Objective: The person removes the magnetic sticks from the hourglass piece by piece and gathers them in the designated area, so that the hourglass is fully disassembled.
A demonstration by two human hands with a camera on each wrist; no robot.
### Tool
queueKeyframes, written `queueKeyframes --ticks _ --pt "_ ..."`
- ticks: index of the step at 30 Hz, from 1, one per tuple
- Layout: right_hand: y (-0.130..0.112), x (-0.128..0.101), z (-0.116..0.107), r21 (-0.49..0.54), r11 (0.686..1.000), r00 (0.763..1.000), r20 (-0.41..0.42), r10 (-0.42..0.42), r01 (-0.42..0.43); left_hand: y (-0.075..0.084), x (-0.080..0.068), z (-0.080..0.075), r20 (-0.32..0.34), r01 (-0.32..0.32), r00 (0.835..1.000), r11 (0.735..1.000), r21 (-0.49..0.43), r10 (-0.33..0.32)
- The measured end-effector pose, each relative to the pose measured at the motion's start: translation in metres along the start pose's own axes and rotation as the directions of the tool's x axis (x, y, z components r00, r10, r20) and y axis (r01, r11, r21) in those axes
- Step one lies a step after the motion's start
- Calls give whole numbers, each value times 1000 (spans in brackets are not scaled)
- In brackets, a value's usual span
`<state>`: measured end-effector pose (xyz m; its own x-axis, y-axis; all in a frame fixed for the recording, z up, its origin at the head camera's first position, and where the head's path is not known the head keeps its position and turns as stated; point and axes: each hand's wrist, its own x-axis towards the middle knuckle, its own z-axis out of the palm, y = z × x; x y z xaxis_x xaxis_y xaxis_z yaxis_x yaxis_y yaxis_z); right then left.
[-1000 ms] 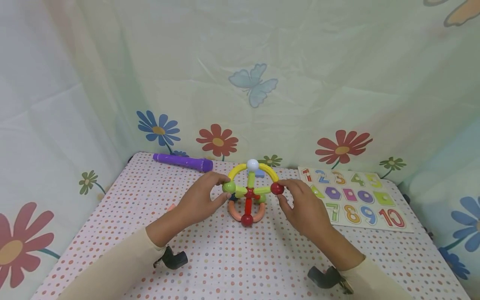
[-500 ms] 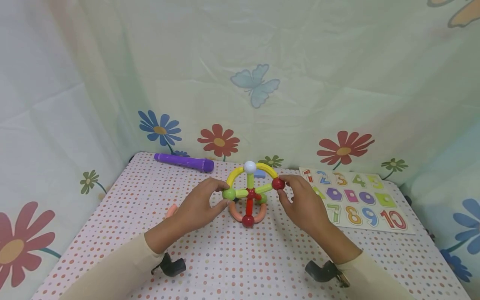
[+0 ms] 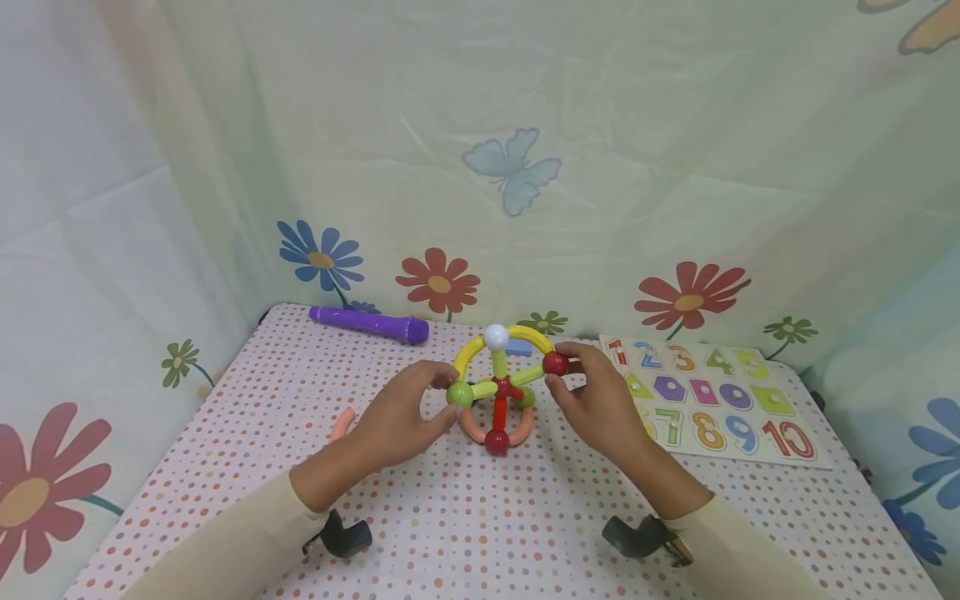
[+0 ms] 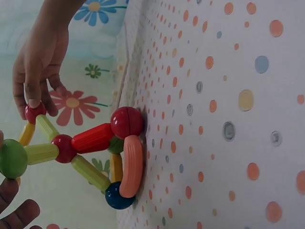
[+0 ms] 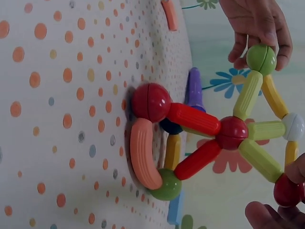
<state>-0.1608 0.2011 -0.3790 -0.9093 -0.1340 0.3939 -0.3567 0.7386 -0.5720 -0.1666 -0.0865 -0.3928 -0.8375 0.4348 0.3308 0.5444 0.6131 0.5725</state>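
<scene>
Rod-and-ball toy (image 3: 497, 390) stands mid-tabletop (image 3: 480, 517), a bit toward the back edge, directly between both hands. L hand (image 3: 397, 417) pinches the green ball (image 3: 459, 393) on the toy's left end w/ thumb + fingers curled round it; R hand (image 3: 600, 400) pinches the red ball (image 3: 555, 363) on the right end the same way. The bar joining those two balls runs left-right, R end tilted higher + slightly further back. Both hands equally near, one per end. Toy's base, an orange arc (image 5: 143, 152) w/ a red ball (image 5: 150, 102), touches the dotted cloth. White ball (image 3: 494, 336) on top. Purple marker (image 3: 369, 325) near back-left corner; number puzzle board (image 3: 712, 398) toward right edge; loose orange piece (image 3: 341, 423) left of L hand.
</scene>
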Motion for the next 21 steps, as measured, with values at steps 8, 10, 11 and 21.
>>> queueKeyframes --ticks 8,10,11,21 --pt "0 1 8 138 986 995 -8 96 -94 0 24 -7 -43 -20 999 1000 9 20" --pt "1 1 10 188 974 992 -2 127 -124 1 33 -10 -24 -39 999 999 8 39" --pt "1 1 11 208 968 989 4 146 -143 1 38 -11 -8 -51 999 999 11 51" --pt "0 1 17 361 898 967 45 251 -250 13 89 -17 295 -181 938 983 -38 184"
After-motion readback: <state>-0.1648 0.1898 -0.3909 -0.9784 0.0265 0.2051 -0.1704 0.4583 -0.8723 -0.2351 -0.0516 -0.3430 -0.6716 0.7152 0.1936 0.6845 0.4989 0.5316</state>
